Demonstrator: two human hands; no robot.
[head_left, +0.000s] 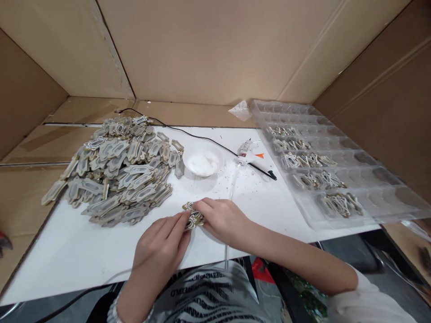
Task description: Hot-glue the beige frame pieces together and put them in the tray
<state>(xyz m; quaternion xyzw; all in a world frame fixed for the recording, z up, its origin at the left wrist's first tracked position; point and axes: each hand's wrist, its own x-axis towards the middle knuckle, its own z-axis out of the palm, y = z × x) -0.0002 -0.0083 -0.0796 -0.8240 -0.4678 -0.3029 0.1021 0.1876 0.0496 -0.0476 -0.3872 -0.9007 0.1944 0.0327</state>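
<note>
Close to the front edge of the white board, both hands meet over a few small gold-and-white ornamental pieces. My left hand grips them from the left, its fingers closed along their side. From the right, my right hand pinches the same pieces, and its fingertips cover part of them. To the left lies a large heap of similar flat, grey-and-gold ornamental pieces. Beyond the hands stands a round white bowl with white material in it.
A glue gun with a black cord rests right of the bowl, a clear stick trailing from it. A clear plastic tray on the right holds rows of ornamental pieces in its compartments. Cardboard walls enclose the back and sides.
</note>
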